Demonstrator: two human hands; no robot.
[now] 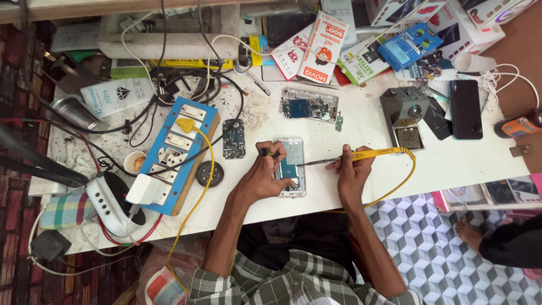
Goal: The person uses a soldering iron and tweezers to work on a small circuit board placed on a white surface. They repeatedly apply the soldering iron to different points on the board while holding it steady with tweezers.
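Note:
An opened white phone point(293, 161) lies face down on the white worktable point(451, 161), its insides showing. My left hand point(264, 175) rests on its left edge and grips a thin black tool, holding the phone steady. My right hand point(351, 172) holds a yellow soldering iron point(370, 153) with its dark tip reaching left into the phone's open back. The iron's yellow cord point(407, 175) loops off the table's front edge.
A blue switch board point(176, 149) with plugs and a small circuit board point(233, 138) lie to the left. A second phone frame point(309, 104) sits behind. A grey soldering stand point(403, 113), a black phone point(466, 108) and boxes crowd the right. Another person's foot point(468, 232) shows lower right.

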